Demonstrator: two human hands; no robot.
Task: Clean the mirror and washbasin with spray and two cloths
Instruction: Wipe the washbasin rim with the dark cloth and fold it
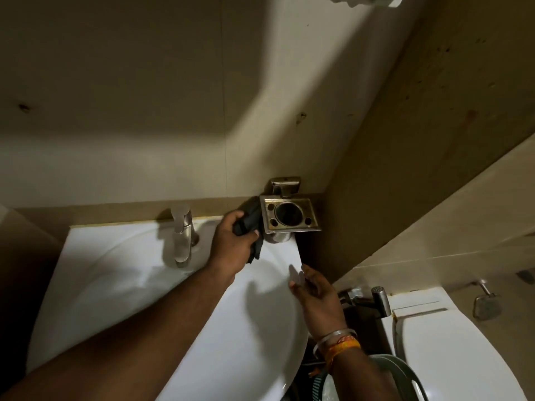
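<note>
Gripping a dark cloth (249, 224) in the left hand (231, 241), fingers curled tight around the bunched fabric, at the basin's (121, 256) back right corner. Pressing the cloth against the left edge of a metal holder (288, 215) (brass-toned, with a round hole and small slots) fixed to the wall (144, 111) just above that corner. Trailing one end of the cloth down past the thumb toward the basin rim.

Hovering at the basin's right edge with the right hand (314, 293), fingers spread and loosely extended, gripping nothing, fingertips just over the white rim. Wearing bangles and an orange thread (337, 341) at that wrist.

Standing at the basin's back edge, left of the cloth: a steel tap (181, 235), spout pointing into the bowl. Showing a white, bare bowl with arm shadows across it.

Sitting right of the basin, well apart from the cloth: a white toilet (451, 342), with a metal valve (376, 299) between the two near the tiled wall. Lying below the right forearm: a coiled hose (402, 371), only partly in view.
</note>
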